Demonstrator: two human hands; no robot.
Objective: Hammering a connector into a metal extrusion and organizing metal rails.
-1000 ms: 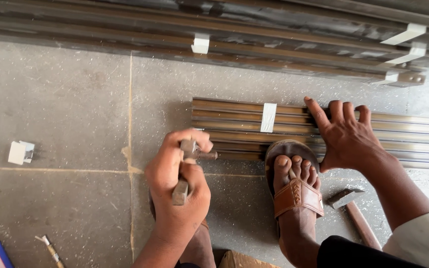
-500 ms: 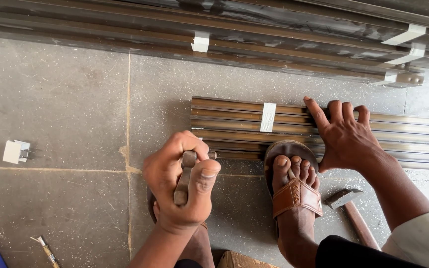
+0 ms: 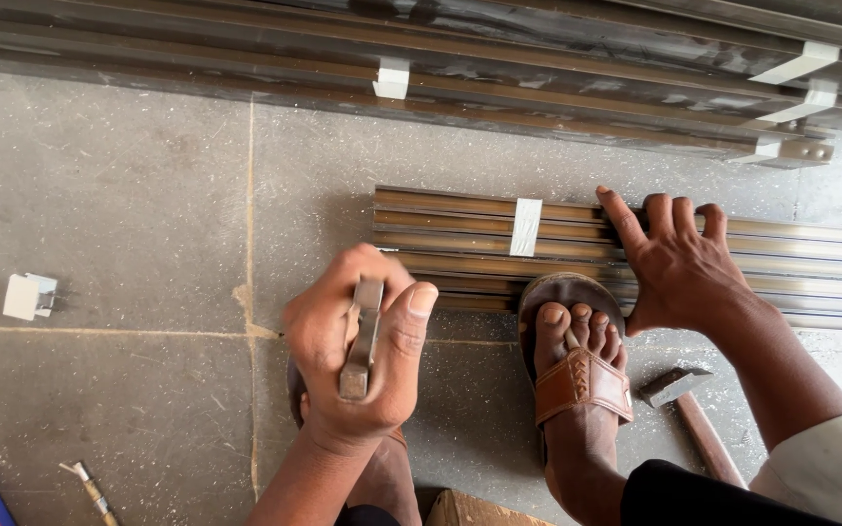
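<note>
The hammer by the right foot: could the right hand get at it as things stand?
Probably yes. The hammer lies bare on the floor just below the right hand, with nothing on top of it. That hand rests flat on the bundled metal profiles and holds nothing. The sandalled foot sits beside the hammer, not over it.

Bronze metal rails (image 3: 635, 253) gleam, smooth and ridged, bound with matt white tape (image 3: 525, 227). The floor (image 3: 129, 195) is rough grey stone, dusty and scratched. Dull metal bar (image 3: 361, 341) in the left hand (image 3: 353, 360). Brown leather sandal (image 3: 582, 385), worn. Hammer (image 3: 689, 409): steel head, wooden handle.
</note>
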